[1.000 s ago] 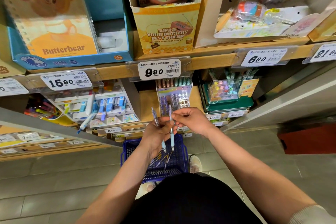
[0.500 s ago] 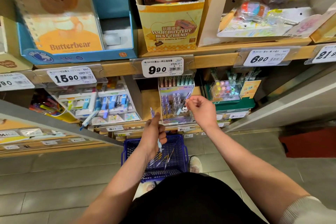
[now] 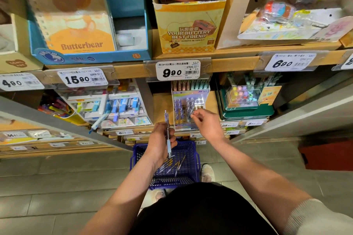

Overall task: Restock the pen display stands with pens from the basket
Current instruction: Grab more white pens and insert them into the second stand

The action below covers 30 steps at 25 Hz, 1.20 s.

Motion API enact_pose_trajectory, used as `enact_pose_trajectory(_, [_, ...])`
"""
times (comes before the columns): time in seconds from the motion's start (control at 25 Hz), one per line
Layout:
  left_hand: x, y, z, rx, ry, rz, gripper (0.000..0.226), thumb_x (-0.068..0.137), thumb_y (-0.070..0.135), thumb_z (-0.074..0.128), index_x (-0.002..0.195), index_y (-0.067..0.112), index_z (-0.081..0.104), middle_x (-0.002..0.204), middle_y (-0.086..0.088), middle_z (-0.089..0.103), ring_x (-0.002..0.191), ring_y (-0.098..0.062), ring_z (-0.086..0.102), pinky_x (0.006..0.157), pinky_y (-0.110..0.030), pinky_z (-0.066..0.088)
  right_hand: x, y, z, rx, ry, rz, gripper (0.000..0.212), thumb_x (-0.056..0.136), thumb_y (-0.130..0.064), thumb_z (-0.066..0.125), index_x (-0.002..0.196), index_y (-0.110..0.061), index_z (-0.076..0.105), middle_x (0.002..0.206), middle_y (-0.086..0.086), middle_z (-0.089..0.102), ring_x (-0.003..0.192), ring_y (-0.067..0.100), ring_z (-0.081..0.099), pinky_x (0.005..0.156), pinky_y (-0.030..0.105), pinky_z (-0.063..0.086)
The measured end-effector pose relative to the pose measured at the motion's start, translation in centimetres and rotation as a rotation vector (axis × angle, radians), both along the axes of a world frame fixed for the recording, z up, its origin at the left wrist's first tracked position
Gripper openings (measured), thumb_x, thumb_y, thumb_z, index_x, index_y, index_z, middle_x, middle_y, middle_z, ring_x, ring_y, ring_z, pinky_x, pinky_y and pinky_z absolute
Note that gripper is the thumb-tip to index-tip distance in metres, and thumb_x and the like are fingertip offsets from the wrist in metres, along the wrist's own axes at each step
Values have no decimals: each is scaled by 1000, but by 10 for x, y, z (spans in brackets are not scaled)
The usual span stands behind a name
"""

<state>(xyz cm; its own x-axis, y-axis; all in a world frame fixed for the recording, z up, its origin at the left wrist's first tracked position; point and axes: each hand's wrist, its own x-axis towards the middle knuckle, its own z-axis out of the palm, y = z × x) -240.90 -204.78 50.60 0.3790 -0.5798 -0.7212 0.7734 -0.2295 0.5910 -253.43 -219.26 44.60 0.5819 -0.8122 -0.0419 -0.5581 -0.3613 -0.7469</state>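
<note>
So, just the head view is given here, looking down over both arms. The left hand [image 3: 160, 140] is closed round a single pen [image 3: 166, 119], which is held upright, purple end up and pale blue end pointed down over the basket [image 3: 193, 158]. The right hand [image 3: 208, 125] is stretched out to the pen stand [image 3: 188, 101] on the lower shelf, fingertips bunched in a pinch right at the front of its rows of purple pens. Whether a pen is actually caught in that pinch can't be told, since it's all a bit blurry there. The blue basket is seen on the tiled floor below the hands, just in front of the person's legs, with a handful of loose pens [image 3: 172, 167] scattered across its bottom. A pale shoe [image 3: 207, 172] is seen just beside the basket's right wall. Above the stand, a price tag [image 3: 177, 70] reading 9.90 is clipped to the wooden shelf edge [image 3: 233, 64].
</note>
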Motion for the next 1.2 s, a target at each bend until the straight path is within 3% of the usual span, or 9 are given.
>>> enact_pose_trajectory(0.12, [0, 2, -2, -16, -74, -26, 10, 105, 7, 41, 98, 13, 46, 73, -7, 54, 56, -18, 48, 52, -28, 40, 4, 2, -8, 17, 114, 47, 9, 97, -20, 66, 94, -15, 72, 80, 0, 70, 68, 15, 66, 67, 31, 55])
enact_pose_trajectory(0.28, [2, 4, -5, -27, -192, -118, 7, 103, 7, 53, 107, 12, 54, 81, -3, 67, 71, -18, 63, 65, -29, 52, 8, 1, -12, 12, 140, 26, 13, 98, -20, 64, 87, -19, 70, 75, -3, 67, 64, 11, 62, 66, 33, 56])
enact_pose_trajectory(0.44, [0, 2, -6, -2, -275, -164, 12, 97, 11, 66, 108, 13, 62, 76, 8, 71, 73, -13, 69, 70, -28, 55, 8, 0, -7, 55, 177, -33, 13, 95, -24, 70, 103, -14, 72, 90, 0, 72, 77, 15, 66, 79, 29, 57])
enact_pose_trajectory(0.56, [-2, -4, -6, 3, -258, -141, 14, 92, 10, 71, 104, 12, 64, 82, 1, 70, 71, -14, 70, 66, -27, 57, 2, 4, 9, 87, 19, -160, 10, 91, -27, 74, 91, -21, 66, 81, -9, 67, 70, 4, 60, 72, 19, 51])
enact_pose_trajectory(0.64, [-6, -8, -6, -3, -249, -138, 13, 91, 10, 72, 102, 12, 65, 85, -4, 69, 72, -14, 70, 67, -27, 58, -4, 10, 20, 224, -98, -135, 10, 90, -32, 75, 87, -27, 66, 79, -11, 67, 71, -1, 59, 72, 14, 49])
enact_pose_trajectory(0.8, [-18, -15, -4, 1, -284, -225, 18, 91, 13, 74, 107, 8, 67, 93, -6, 70, 75, -12, 70, 69, -27, 56, -6, 18, 44, 585, -267, -4, 10, 91, -35, 73, 92, -25, 74, 88, -4, 75, 82, 6, 68, 84, 28, 57])
enact_pose_trajectory(0.92, [-22, -18, -2, 30, -296, -260, 23, 94, 16, 71, 112, 4, 66, 104, -11, 73, 86, -17, 69, 80, -34, 54, -9, 12, 51, 615, -342, -33, 4, 91, -24, 74, 90, -20, 75, 81, -4, 77, 72, 5, 70, 75, 22, 58])
enact_pose_trajectory(1.04, [-18, -15, -2, 68, -240, -212, 9, 100, 16, 62, 108, 11, 63, 105, -11, 72, 92, -23, 67, 94, -41, 53, -22, -3, 51, 606, -477, -210, 4, 93, -19, 71, 95, -19, 75, 80, 1, 77, 72, 13, 73, 72, 25, 61])
enact_pose_trajectory(1.2, [-14, -5, -5, 65, -147, -123, 8, 102, 14, 54, 106, 14, 61, 87, -4, 72, 81, -23, 66, 84, -38, 54, -33, -25, 39, 416, -421, -390, 12, 96, -17, 67, 86, -22, 70, 76, 1, 75, 75, 10, 71, 79, 26, 58])
